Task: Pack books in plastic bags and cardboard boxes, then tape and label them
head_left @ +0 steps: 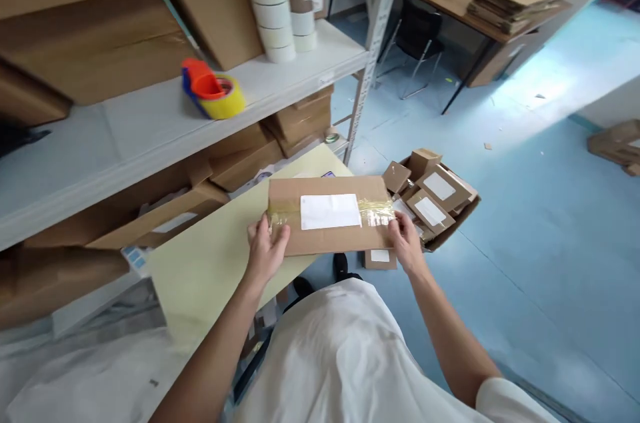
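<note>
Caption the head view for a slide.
Left hand and right hand grip a taped, white-labelled cardboard box; an open carton of parcels sits on the blue floor.

a loose white shirt is worn, creased over the front. the right sleeve is cut short, and forearms and hands are left bare. dark shoes are worn below.

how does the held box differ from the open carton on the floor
The held box looks taped shut; the open carton shows parcels inside. The held box is gripped by the left hand and right hand; the open carton stands on the floor. Both are brown cardboard.
</note>
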Demonstrator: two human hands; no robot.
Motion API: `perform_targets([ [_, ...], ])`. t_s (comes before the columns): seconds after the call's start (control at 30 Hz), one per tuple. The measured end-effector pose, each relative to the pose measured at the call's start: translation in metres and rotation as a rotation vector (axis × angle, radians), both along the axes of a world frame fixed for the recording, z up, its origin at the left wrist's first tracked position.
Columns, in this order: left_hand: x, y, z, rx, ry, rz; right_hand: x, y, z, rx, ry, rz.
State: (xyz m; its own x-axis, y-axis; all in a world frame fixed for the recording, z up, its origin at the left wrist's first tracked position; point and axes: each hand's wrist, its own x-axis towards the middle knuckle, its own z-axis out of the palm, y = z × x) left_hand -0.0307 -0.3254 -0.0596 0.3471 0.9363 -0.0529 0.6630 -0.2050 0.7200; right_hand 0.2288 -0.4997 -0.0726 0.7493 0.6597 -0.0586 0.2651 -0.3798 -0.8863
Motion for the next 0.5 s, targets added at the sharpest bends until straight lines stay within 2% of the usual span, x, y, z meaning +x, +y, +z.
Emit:
perform_targets([
  [0.17, 0.181, 0.013, -0.001, -0.091, -0.065, -0.376, 0.115, -0.057, 0.001, -0.008, -0.115, -0.367],
  [0.23, 0.255, 0.016, 0.002, -0.132, -0.111, -0.484, 0.16, -0.074, 0.005, 0.038, -0.166, -0.447],
  [0.3, 0.314, 0.018, 0.006, -0.187, -0.246, -0.553, 0.196, -0.084, 0.012, 0.12, -0.238, -0.505],
  [0.37, 0.349, 0.017, 0.009, -0.249, -0.418, -0.658, 0.217, -0.086, 0.019, 0.199, -0.382, -0.544],
  [0.4, 0.355, 0.016, 0.009, -0.255, -0.473, -0.7, 0.22, -0.084, 0.021, 0.222, -0.469, -0.538],
  [0.43, 0.355, 0.014, 0.008, -0.247, -0.5, -0.729, 0.22, -0.08, 0.022, 0.233, -0.547, -0.514],
  [0.5, 0.336, 0.01, 0.001, -0.212, -0.476, -0.74, 0.208, -0.069, 0.018, 0.217, -0.627, -0.44],
])
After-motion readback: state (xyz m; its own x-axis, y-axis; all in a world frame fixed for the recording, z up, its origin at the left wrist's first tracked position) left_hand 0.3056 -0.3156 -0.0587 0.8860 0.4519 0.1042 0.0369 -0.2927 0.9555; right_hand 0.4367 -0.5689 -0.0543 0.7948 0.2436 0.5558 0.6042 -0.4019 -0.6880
